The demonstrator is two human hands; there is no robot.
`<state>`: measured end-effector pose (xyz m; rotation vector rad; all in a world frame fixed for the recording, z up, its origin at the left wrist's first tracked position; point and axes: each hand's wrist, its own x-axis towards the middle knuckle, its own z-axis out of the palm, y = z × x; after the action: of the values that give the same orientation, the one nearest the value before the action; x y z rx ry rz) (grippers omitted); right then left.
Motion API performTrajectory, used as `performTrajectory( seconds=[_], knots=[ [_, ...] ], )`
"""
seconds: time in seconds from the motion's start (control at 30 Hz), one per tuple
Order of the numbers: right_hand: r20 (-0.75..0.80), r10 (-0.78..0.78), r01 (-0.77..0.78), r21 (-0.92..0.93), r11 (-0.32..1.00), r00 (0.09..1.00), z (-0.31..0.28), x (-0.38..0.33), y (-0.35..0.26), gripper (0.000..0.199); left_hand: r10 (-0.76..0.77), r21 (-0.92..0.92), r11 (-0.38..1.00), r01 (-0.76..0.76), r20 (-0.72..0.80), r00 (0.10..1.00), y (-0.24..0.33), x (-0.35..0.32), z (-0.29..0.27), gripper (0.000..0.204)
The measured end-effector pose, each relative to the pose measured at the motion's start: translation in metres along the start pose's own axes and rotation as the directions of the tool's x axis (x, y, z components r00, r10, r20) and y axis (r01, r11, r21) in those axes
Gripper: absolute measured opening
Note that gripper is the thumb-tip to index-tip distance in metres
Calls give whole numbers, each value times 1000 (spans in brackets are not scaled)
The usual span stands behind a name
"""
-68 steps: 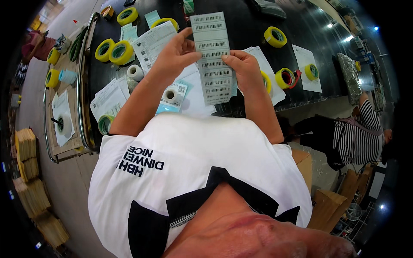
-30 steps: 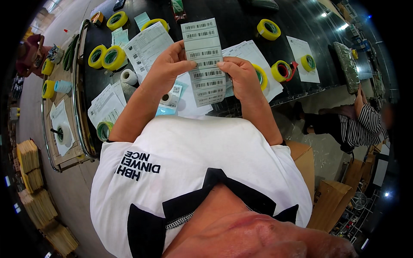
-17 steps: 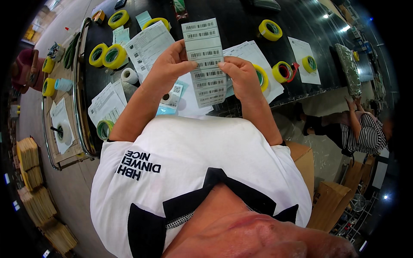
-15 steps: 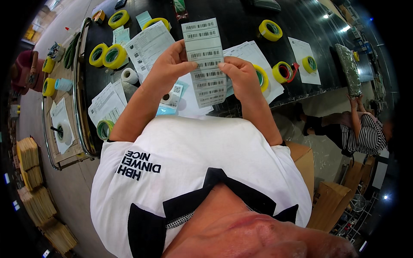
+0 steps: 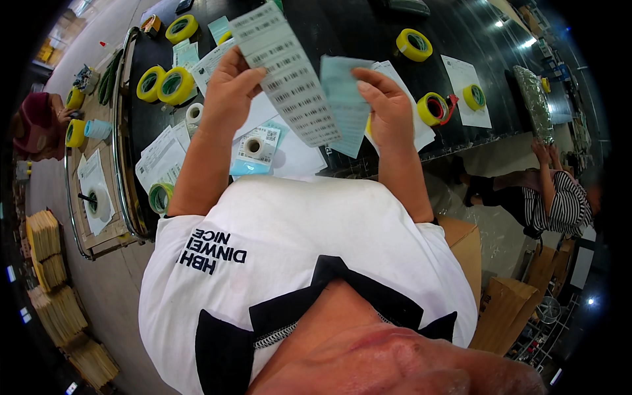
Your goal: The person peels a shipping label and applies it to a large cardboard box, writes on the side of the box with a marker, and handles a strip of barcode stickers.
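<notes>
My left hand (image 5: 228, 85) is closed on the left edge of a long white sheet of barcode labels (image 5: 284, 69), which tilts over the table. In my right hand (image 5: 392, 108), thumb and fingers pinch a pale blue sheet (image 5: 345, 85) by its right edge. The blue sheet hangs beside the label sheet, and its left side is partly behind that sheet's lower end. Below them, a small white label roll (image 5: 263, 150) rests on printed papers near my chest.
Yellow tape rolls (image 5: 176, 87) and printed papers (image 5: 161, 158) lie about the black table (image 5: 329, 33). A red tape roll (image 5: 433, 109) sits to the right. At left stands a metal-railed cart (image 5: 117, 151). Two other people are nearby, one in striped clothing (image 5: 559, 205) holding a wrapped package (image 5: 534, 108).
The label sheet, held by both hands before, has swung up and left in my left hand. My right hand has moved off it to the right and now holds the pale blue sheet.
</notes>
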<state>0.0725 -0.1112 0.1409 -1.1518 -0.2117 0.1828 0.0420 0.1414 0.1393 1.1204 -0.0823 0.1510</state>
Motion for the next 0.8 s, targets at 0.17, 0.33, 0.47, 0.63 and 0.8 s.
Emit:
performTrajectory(
  seconds=[0.17,0.33,0.47,0.63,0.8],
  knots=[
    [-49,-286,284,-50,958,957,-51,-5,-28,36,-8,7,1000,8,-66,998,5,1,-27,40],
    [-21,-489,489,113,865,872,-85,-24,-72,53,-105,63,992,111,-97,990,6,6,-26,40],
    [-57,-497,500,119,858,866,-101,-27,-83,59,-192,65,978,196,-64,979,-3,28,-31,40],
    [-274,-327,345,18,938,904,-111,0,-56,52,-379,53,924,379,-18,925,-46,79,-29,35],
    [-316,-193,202,-5,979,929,-107,27,-10,44,-518,200,820,536,-142,844,-98,133,-18,27]
  ],
)
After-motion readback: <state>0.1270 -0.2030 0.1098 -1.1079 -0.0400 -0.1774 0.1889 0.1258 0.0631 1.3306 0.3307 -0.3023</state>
